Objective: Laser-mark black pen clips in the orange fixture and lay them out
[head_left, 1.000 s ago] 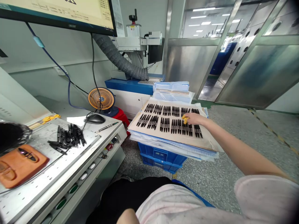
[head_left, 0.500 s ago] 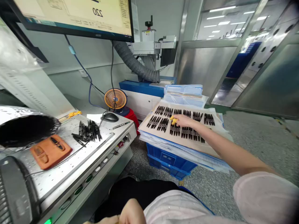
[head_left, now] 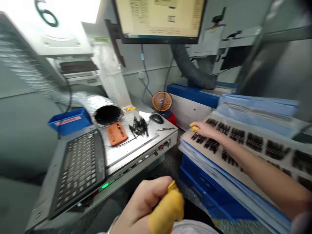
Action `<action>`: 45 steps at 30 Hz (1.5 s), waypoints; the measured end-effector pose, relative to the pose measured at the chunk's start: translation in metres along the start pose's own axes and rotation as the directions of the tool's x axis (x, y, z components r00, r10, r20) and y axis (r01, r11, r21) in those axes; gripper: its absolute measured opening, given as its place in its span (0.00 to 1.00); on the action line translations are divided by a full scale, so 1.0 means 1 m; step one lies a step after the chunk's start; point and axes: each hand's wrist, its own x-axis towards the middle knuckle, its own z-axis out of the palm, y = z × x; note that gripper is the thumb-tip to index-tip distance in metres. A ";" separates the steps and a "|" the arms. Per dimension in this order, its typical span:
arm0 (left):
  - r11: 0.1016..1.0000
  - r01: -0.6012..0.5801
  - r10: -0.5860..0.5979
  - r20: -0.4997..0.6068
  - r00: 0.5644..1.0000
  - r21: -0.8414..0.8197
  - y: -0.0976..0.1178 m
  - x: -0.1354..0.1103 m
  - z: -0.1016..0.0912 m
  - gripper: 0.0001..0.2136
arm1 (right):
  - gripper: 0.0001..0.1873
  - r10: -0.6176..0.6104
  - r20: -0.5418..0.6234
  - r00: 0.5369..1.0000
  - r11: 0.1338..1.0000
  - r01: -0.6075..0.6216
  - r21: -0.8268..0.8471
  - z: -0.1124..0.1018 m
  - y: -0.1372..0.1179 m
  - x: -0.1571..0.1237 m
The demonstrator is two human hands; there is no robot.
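Note:
My right hand (head_left: 203,129), with yellow covers on its fingertips, is over the left edge of a beige board (head_left: 193,143). Its fingers are drawn together; whatever they hold, if anything, does not show. Slim black pieces (head_left: 211,145) lie in rows on the board, partly hidden under my forearm. In the foreground my left hand (head_left: 146,206) is closed, yellow covers on its fingers and the thumb pressed in; its inside is hidden. On the bench, an orange block (head_left: 113,138) has a black piece in one recess. Beside it is a heap of black pieces (head_left: 139,126).
A keyboard (head_left: 79,169) fills the bench's left end, with a blue bin (head_left: 70,121) behind. A foil duct (head_left: 90,100) opens over the bench. A mouse (head_left: 156,118), a pen (head_left: 165,129) and a fan (head_left: 162,101) are farther right. Blue crates (head_left: 207,191) carry the stacked boards.
My view has swung left toward the bench. The right hand has moved from the middle of the board to its left edge. My left hand has risen into fuller view.

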 end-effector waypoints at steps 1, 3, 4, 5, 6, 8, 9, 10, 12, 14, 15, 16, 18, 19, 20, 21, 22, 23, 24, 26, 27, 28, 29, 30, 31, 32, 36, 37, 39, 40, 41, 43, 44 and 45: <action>0.998 0.042 -0.044 0.023 0.999 0.053 0.005 0.002 -0.001 0.21 | 0.17 -0.043 -0.002 0.999 0.999 0.043 0.012 0.007 -0.008 0.012; 0.981 0.091 -0.103 0.058 0.993 0.172 0.009 0.006 -0.009 0.17 | 0.14 -0.141 -0.012 0.990 0.990 0.141 0.029 0.019 -0.031 0.035; 0.970 0.095 -0.110 0.053 0.993 0.225 0.008 0.008 -0.014 0.15 | 0.14 -0.185 -0.028 0.982 0.981 0.187 0.044 0.024 -0.045 0.046; 0.957 0.096 -0.109 0.032 0.994 0.272 0.005 0.009 -0.020 0.14 | 0.13 -0.229 -0.048 0.972 0.970 0.231 0.068 0.028 -0.061 0.056; 0.944 0.096 -0.100 -0.002 0.995 0.315 0.001 0.009 -0.026 0.13 | 0.13 -0.273 -0.067 0.960 0.955 0.279 0.098 0.033 -0.078 0.065; 0.916 0.102 -0.084 -0.064 0.994 0.388 -0.009 0.008 -0.037 0.12 | 0.12 -0.369 -0.098 0.924 0.912 0.381 0.156 0.041 -0.115 0.083; 0.905 0.110 -0.081 -0.087 0.993 0.411 -0.013 0.007 -0.041 0.12 | 0.11 -0.416 -0.104 0.903 0.886 0.429 0.175 0.045 -0.134 0.091; 0.897 0.120 -0.082 -0.107 0.991 0.425 -0.018 0.006 -0.045 0.12 | 0.10 -0.456 -0.099 0.885 0.865 0.467 0.186 0.050 -0.152 0.099; 0.886 0.144 -0.089 -0.144 0.986 0.441 -0.025 0.003 -0.050 0.12 | 0.09 -0.514 -0.073 0.855 0.834 0.517 0.191 0.058 -0.184 0.113; 0.871 0.172 -0.103 -0.173 0.980 0.460 -0.030 0.000 -0.054 0.11 | 0.08 -0.558 -0.029 0.830 0.814 0.553 0.177 0.065 -0.209 0.123; 0.861 0.186 -0.112 -0.182 0.977 0.474 -0.033 -0.001 -0.055 0.10 | 0.08 -0.578 -0.002 0.816 0.805 0.570 0.165 0.068 -0.218 0.126; 0.851 0.200 -0.122 -0.188 0.975 0.486 -0.036 -0.002 -0.057 0.10 | 0.07 -0.596 0.027 0.803 0.796 0.586 0.151 0.070 -0.225 0.129; 0.835 0.221 -0.139 -0.196 0.971 0.503 -0.042 -0.005 -0.060 0.09 | 0.07 -0.623 0.081 0.778 0.780 0.611 0.132 0.074 -0.235 0.133; 0.830 0.230 -0.145 -0.201 0.969 0.508 -0.044 -0.006 -0.061 0.09 | 0.07 -0.632 0.102 0.768 0.774 0.621 0.127 0.076 -0.238 0.134; 0.826 0.238 -0.149 -0.209 0.967 0.512 -0.046 -0.007 -0.063 0.09 | 0.07 -0.639 0.119 0.760 0.769 0.628 0.120 0.077 -0.240 0.134; 0.822 0.246 -0.154 -0.215 0.964 0.513 -0.048 -0.007 -0.064 0.09 | 0.07 -0.644 0.131 0.754 0.765 0.634 0.109 0.078 -0.242 0.134; 0.818 0.253 -0.157 -0.223 0.962 0.516 -0.049 -0.008 -0.066 0.09 | 0.07 -0.646 0.138 0.751 0.763 0.639 0.093 0.079 -0.243 0.134; 0.815 0.256 -0.158 -0.227 0.961 0.519 -0.050 -0.008 -0.067 0.09 | 0.07 -0.647 0.142 0.749 0.761 0.644 0.074 0.079 -0.244 0.133; 0.812 0.259 -0.156 -0.233 0.960 0.524 -0.051 -0.009 -0.069 0.09 | 0.07 -0.648 0.145 0.748 0.760 0.648 0.054 0.079 -0.244 0.132; 0.801 0.258 -0.142 -0.247 0.959 0.540 -0.052 -0.008 -0.073 0.09 | 0.06 -0.650 0.149 0.745 0.756 0.654 0.025 0.078 -0.246 0.130; 0.796 0.254 -0.128 -0.257 0.958 0.549 -0.052 -0.007 -0.076 0.09 | 0.06 -0.650 0.149 0.745 0.755 0.655 0.019 0.078 -0.246 0.129; 0.790 0.250 -0.109 -0.274 0.956 0.559 -0.053 -0.005 -0.079 0.09 | 0.06 -0.649 0.144 0.747 0.756 0.654 0.017 0.077 -0.247 0.129; 0.783 0.249 -0.087 -0.296 0.951 0.570 -0.054 -0.003 -0.084 0.09 | 0.06 -0.645 0.133 0.752 0.761 0.648 0.023 0.077 -0.247 0.128; 0.773 0.253 -0.065 -0.324 0.944 0.581 -0.055 0.000 -0.090 0.09 | 0.05 -0.639 0.115 0.760 0.768 0.640 0.038 0.076 -0.248 0.129; 0.764 0.260 -0.045 -0.353 0.934 0.590 -0.056 0.004 -0.096 0.10 | 0.05 -0.632 0.092 0.770 0.775 0.629 0.062 0.076 -0.248 0.129; 0.754 0.272 -0.029 -0.384 0.923 0.598 -0.057 0.008 -0.104 0.11 | 0.05 -0.622 0.067 0.780 0.782 0.616 0.095 0.076 -0.249 0.130; 0.711 0.329 0.025 -0.490 0.871 0.621 -0.069 0.027 -0.140 0.11 | 0.07 -0.564 0.009 0.826 0.793 0.539 0.285 0.078 -0.254 0.133; 0.695 0.346 0.038 -0.513 0.857 0.630 -0.072 0.032 -0.150 0.11 | 0.08 -0.551 0.007 0.835 0.789 0.518 0.329 0.079 -0.255 0.134; 0.657 0.388 0.055 -0.554 0.830 0.647 -0.080 0.042 -0.168 0.11 | 0.09 -0.535 0.001 0.845 0.779 0.493 0.387 0.083 -0.258 0.137; 0.635 0.413 0.059 -0.575 0.816 0.653 -0.084 0.047 -0.176 0.10 | 0.09 -0.533 -0.006 0.846 0.774 0.490 0.402 0.084 -0.259 0.138; 0.615 0.437 0.064 -0.594 0.802 0.656 -0.088 0.051 -0.183 0.10 | 0.09 -0.534 -0.014 0.846 0.768 0.491 0.410 0.086 -0.260 0.139; 0.587 0.477 0.069 -0.628 0.775 0.654 -0.093 0.059 -0.196 0.09 | 0.07 -0.542 -0.032 0.840 0.756 0.504 0.418 0.089 -0.263 0.140; 0.580 0.491 0.070 -0.641 0.765 0.650 -0.095 0.062 -0.201 0.08 | 0.07 -0.546 -0.041 0.837 0.751 0.510 0.420 0.091 -0.264 0.141; 0.575 0.502 0.071 -0.651 0.756 0.646 -0.096 0.065 -0.205 0.08 | 0.06 -0.548 -0.051 0.835 0.747 0.517 0.418 0.092 -0.266 0.141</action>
